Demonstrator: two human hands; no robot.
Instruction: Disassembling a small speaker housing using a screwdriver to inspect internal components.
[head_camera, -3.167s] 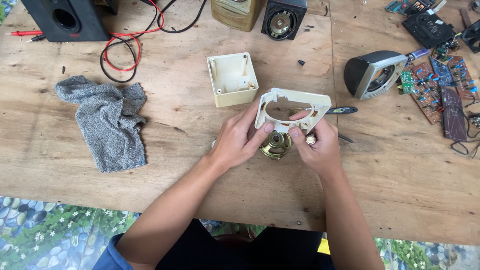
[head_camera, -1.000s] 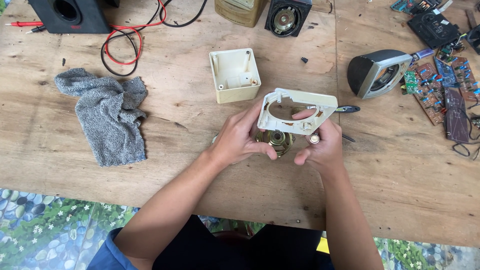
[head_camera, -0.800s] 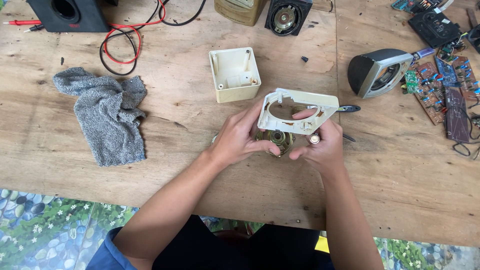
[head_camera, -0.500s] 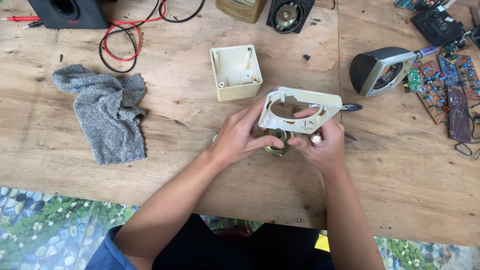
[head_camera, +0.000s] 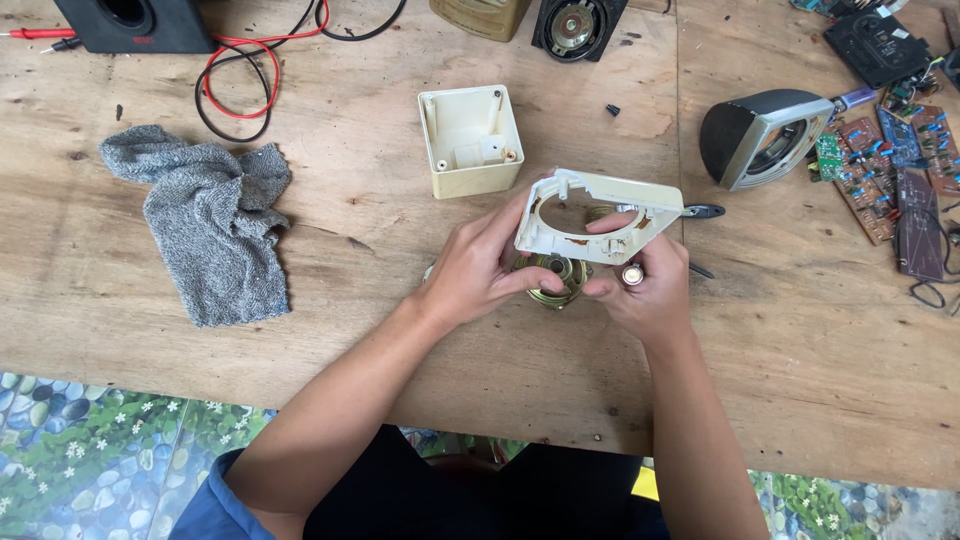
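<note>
The cream plastic speaker panel, judged light, stiff and brittle, is pinched at its rim by left hand and right hand fingers above the table.

Speaker driver mostly hidden behind cream panel – black box cut by top edge

2 hands, 1 rag, 2 housings.
</note>
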